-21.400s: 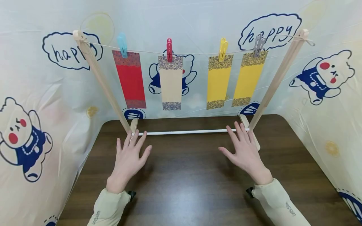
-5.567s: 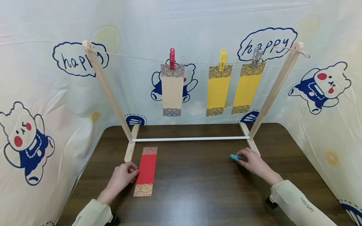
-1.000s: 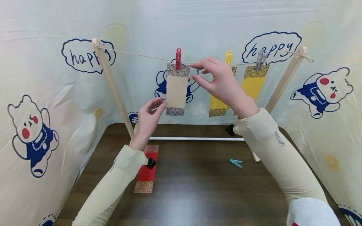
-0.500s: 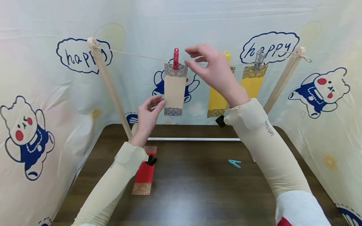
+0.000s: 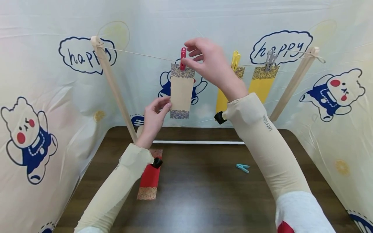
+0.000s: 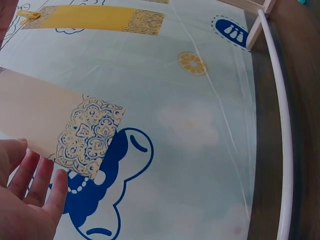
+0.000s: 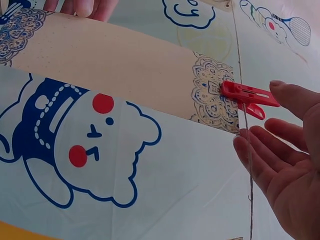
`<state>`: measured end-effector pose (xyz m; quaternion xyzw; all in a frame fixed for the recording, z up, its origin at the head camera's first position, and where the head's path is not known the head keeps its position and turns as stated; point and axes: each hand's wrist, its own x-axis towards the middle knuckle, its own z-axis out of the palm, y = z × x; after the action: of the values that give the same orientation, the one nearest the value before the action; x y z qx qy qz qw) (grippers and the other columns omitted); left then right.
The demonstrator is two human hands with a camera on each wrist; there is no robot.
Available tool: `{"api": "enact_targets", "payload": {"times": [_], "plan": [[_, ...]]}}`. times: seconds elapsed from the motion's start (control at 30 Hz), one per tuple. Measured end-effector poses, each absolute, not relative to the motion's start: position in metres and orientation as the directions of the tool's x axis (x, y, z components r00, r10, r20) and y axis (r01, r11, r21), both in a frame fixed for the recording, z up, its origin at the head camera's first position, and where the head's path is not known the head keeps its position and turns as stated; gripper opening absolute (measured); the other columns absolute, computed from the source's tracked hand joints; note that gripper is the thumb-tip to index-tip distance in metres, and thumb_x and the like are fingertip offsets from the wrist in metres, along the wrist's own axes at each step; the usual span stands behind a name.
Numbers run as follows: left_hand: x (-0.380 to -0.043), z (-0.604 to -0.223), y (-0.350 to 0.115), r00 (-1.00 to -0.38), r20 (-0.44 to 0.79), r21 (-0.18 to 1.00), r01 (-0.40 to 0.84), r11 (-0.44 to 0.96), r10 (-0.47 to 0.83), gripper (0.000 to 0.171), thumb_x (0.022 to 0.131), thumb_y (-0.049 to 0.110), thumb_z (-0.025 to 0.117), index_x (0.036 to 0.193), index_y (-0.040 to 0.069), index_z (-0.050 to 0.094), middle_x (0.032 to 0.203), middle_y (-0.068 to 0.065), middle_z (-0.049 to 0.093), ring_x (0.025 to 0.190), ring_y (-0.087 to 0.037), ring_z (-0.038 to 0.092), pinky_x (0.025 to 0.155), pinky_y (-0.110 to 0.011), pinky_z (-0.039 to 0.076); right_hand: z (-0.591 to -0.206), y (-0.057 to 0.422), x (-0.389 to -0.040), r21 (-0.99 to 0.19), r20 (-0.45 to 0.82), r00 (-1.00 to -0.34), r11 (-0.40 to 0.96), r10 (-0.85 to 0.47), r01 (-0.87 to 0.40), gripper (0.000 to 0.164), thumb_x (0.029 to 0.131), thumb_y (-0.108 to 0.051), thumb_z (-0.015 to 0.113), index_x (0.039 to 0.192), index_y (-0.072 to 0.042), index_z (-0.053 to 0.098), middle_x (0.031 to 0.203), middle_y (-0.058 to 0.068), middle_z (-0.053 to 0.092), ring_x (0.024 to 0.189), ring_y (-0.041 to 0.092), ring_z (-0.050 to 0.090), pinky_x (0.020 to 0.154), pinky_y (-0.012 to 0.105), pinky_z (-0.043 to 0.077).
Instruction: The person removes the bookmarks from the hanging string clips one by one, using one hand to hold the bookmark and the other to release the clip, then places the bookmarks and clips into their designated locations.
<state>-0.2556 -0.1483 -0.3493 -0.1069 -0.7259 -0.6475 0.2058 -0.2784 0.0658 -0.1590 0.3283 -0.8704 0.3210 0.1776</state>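
Note:
A cream paper strip (image 5: pixel 181 87) with lace-patterned ends hangs from a string, held by a red clothespin (image 5: pixel 183 57). My left hand (image 5: pixel 155 118) pinches the strip's left edge low down, thumb in front in the left wrist view. My right hand (image 5: pixel 208 63) is up at the clothespin; in the right wrist view its thumb (image 7: pixel 295 97) meets one handle end while the fingers spread apart below the other. On the table lie a red paper strip (image 5: pixel 150 178), partly covered by my left sleeve, and a light blue clothespin (image 5: pixel 242 168).
Two yellow strips hang further right, under a yellow clothespin (image 5: pixel 235 60) and a grey clothespin (image 5: pixel 270 60). Slanted wooden posts, left (image 5: pixel 112 84) and right (image 5: pixel 295 84), carry the string. A white rod (image 5: pixel 198 142) joins the frame's base on the dark table (image 5: pixel 204 200).
The red strip and blue clothespin came off the string and were laid on the table. Lately my right hand moved left to the red clothespin, and my left hand reached the cream strip's edge.

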Motion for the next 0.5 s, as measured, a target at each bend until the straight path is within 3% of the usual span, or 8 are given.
{"api": "enact_targets", "payload": {"times": [0.5], "plan": [[-0.2550, -0.3463, -0.1418, -0.890, 0.441, 0.896, 0.428, 0.120, -0.118, 0.027, 0.102, 0.013, 0.070, 0.126, 0.001, 0.070, 0.118, -0.014, 0.073, 0.094, -0.013, 0.068, 0.082, -0.023, 0.059, -0.1547, 0.0625, -0.2847, -0.594, 0.400, -0.808, 0.549, -0.434, -0.588, 0.049, 0.104, -0.030, 0.066, 0.147, -0.010, 0.057, 0.136, 0.005, 0.068, 0.120, 0.013, 0.067, 0.103, 0.023, 0.051]]}}
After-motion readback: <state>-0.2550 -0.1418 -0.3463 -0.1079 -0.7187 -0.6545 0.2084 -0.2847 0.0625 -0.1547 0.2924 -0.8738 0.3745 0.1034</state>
